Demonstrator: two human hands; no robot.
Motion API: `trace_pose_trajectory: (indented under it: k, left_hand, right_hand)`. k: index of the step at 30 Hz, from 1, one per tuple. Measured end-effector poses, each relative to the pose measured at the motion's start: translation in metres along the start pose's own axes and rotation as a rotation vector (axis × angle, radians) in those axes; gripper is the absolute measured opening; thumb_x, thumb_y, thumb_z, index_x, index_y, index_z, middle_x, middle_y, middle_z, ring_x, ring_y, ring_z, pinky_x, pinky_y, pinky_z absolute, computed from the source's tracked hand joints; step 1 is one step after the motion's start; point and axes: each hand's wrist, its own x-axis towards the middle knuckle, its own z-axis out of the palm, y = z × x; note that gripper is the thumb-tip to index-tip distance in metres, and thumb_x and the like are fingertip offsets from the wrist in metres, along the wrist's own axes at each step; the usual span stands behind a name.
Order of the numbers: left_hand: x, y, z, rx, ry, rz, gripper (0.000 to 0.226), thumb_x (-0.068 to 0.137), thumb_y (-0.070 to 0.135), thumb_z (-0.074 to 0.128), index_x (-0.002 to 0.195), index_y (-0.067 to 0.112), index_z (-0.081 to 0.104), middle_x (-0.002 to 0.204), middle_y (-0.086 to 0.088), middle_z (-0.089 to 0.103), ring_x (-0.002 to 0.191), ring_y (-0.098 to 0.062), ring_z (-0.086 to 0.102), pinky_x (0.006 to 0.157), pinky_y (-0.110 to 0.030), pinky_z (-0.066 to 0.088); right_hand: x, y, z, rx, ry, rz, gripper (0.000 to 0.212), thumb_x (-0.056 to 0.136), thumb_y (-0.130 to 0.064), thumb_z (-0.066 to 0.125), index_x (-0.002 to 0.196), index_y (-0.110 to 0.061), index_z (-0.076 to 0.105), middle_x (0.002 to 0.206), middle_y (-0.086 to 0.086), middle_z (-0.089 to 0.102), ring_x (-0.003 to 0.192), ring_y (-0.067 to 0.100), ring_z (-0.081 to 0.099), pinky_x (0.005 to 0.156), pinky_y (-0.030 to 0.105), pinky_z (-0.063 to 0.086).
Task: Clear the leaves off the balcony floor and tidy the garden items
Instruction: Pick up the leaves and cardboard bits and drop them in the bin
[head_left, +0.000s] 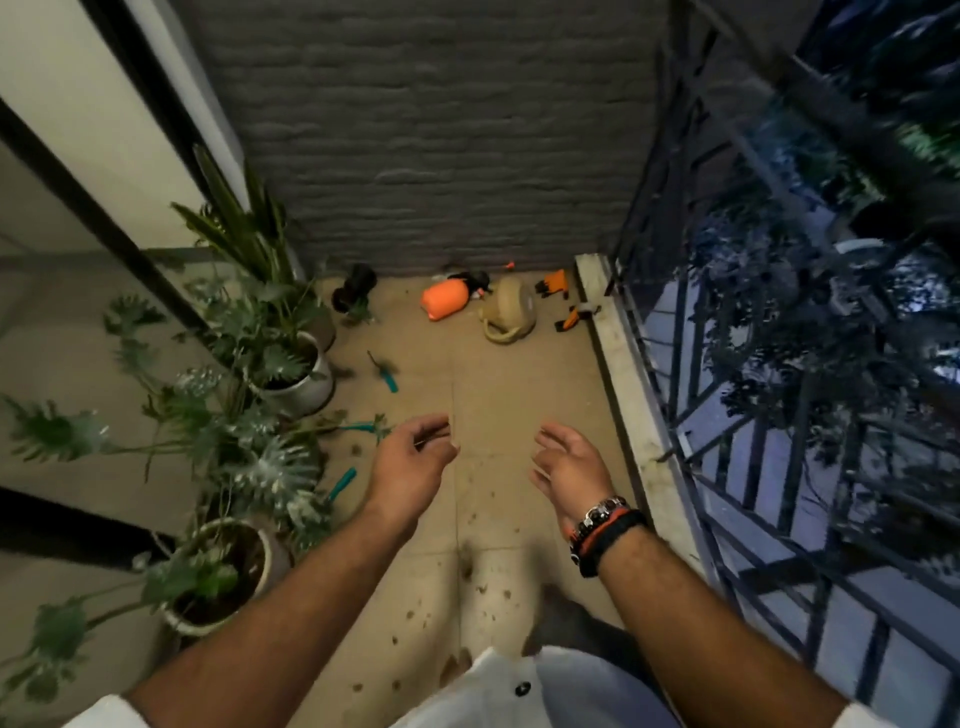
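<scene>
Barely started by the looks of it; left hand (415, 462) and right hand (566, 467) hover loose and empty over the tan tiled balcony floor (519, 395); small brown leaf bits (483, 587) lie scattered at 6 o'clock; orange plastic sprayer (443, 305) and beige watering can (511, 317) lie tipped over at 12; teal-handled hand tools (387, 379) strewn at 10.

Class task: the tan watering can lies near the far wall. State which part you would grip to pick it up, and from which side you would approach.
Grip the curved handle at the near end of the tan watering can, reaching from above on the person's side. The can seems tipped over, and the handle loop faces the viewer, leaving room for fingers to curl round it.
</scene>
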Motion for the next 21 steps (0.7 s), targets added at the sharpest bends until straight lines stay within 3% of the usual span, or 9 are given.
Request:
trace_pose_trajectory:
  k: [3, 7, 10, 13, 15, 17, 18, 20, 21]
  left_hand:
    - [0.045, 0.017, 0.014, 0.006, -0.012, 0.027, 0.027, 0.086, -0.002, 0.066, 0.108, 0.013, 0.068, 0.091, 0.000, 0.071, 0.082, -0.008, 0.066, 0.071, -0.010, 0.053]
    - [0.107, 0.039, 0.041, -0.017, -0.064, 0.045, 0.014, 0.089, -0.001, 0.064, 0.091, 0.011, 0.071, 0.070, -0.002, 0.069, 0.070, -0.018, 0.068, 0.072, -0.030, 0.059]
    - [0.157, 0.052, 0.061, 0.076, -0.131, 0.126, 0.012, 0.092, 0.012, 0.064, 0.091, 0.020, 0.073, 0.083, 0.000, 0.074, 0.081, -0.015, 0.071, 0.079, -0.030, 0.059]
    - [0.206, 0.059, 0.079, 0.310, -0.224, 0.327, 0.028, 0.094, 0.033, 0.060, 0.118, 0.022, 0.068, 0.113, 0.012, 0.067, 0.105, 0.001, 0.060, 0.093, -0.017, 0.048]
    - [0.234, 0.058, 0.086, 0.340, -0.325, 0.400, 0.042, 0.095, 0.049, 0.048, 0.130, 0.027, 0.058, 0.123, 0.018, 0.058, 0.116, 0.005, 0.052, 0.098, -0.013, 0.041]
    - [0.267, 0.056, 0.090, 0.324, -0.394, 0.369, 0.035, 0.098, 0.051, 0.039, 0.127, 0.035, 0.052, 0.125, 0.022, 0.054, 0.119, 0.008, 0.048, 0.101, -0.012, 0.037]
    - [0.285, 0.054, 0.090, 0.281, -0.387, 0.325, 0.034, 0.100, 0.050, 0.037, 0.126, 0.034, 0.053, 0.124, 0.016, 0.056, 0.119, 0.003, 0.049, 0.103, -0.018, 0.040]
    - [0.315, 0.059, 0.089, 0.101, -0.340, 0.214, 0.043, 0.104, 0.049, 0.032, 0.124, 0.019, 0.057, 0.118, -0.003, 0.061, 0.110, -0.018, 0.058, 0.096, -0.033, 0.049]
    - [0.333, 0.068, 0.090, 0.005, -0.319, 0.126, 0.050, 0.104, 0.050, 0.028, 0.123, 0.015, 0.057, 0.115, -0.007, 0.063, 0.104, -0.021, 0.060, 0.088, -0.028, 0.051]
  right_hand:
    - [0.037, -0.020, 0.017, 0.028, 0.019, 0.005, 0.047, 0.091, 0.004, 0.045, 0.134, -0.016, 0.050, 0.137, 0.005, 0.053, 0.118, 0.020, 0.054, 0.094, 0.032, 0.048]
    - [0.088, -0.050, 0.035, 0.060, 0.007, 0.016, 0.048, 0.092, 0.004, 0.045, 0.137, -0.013, 0.048, 0.136, 0.006, 0.051, 0.119, 0.021, 0.052, 0.094, 0.033, 0.047]
    - [0.134, -0.074, 0.052, 0.054, -0.021, 0.047, 0.045, 0.092, 0.000, 0.047, 0.136, -0.011, 0.049, 0.134, 0.005, 0.051, 0.122, 0.024, 0.052, 0.101, 0.038, 0.046]
    - [0.179, -0.107, 0.074, 0.203, -0.102, 0.167, 0.026, 0.097, -0.017, 0.049, 0.117, -0.009, 0.063, 0.123, 0.015, 0.064, 0.110, 0.029, 0.063, 0.093, 0.043, 0.052]
    - [0.204, -0.139, 0.086, 0.354, -0.194, 0.288, 0.041, 0.101, -0.037, 0.042, 0.113, -0.005, 0.064, 0.115, 0.018, 0.066, 0.107, 0.030, 0.063, 0.094, 0.042, 0.049]
    - [0.229, -0.170, 0.098, 0.394, -0.334, 0.351, 0.062, 0.099, -0.054, 0.030, 0.115, -0.003, 0.062, 0.109, 0.017, 0.067, 0.109, 0.028, 0.059, 0.107, 0.041, 0.038]
    - [0.242, -0.180, 0.105, 0.381, -0.366, 0.340, 0.064, 0.099, -0.057, 0.028, 0.111, -0.004, 0.063, 0.103, 0.015, 0.069, 0.107, 0.027, 0.058, 0.110, 0.040, 0.035]
    - [0.259, -0.192, 0.124, 0.304, -0.357, 0.254, 0.059, 0.097, -0.058, 0.033, 0.106, -0.010, 0.066, 0.100, 0.008, 0.070, 0.104, 0.022, 0.061, 0.102, 0.038, 0.041]
    - [0.270, -0.197, 0.136, 0.220, -0.317, 0.196, 0.056, 0.094, -0.061, 0.037, 0.112, -0.015, 0.065, 0.107, 0.004, 0.069, 0.106, 0.018, 0.061, 0.098, 0.036, 0.044]
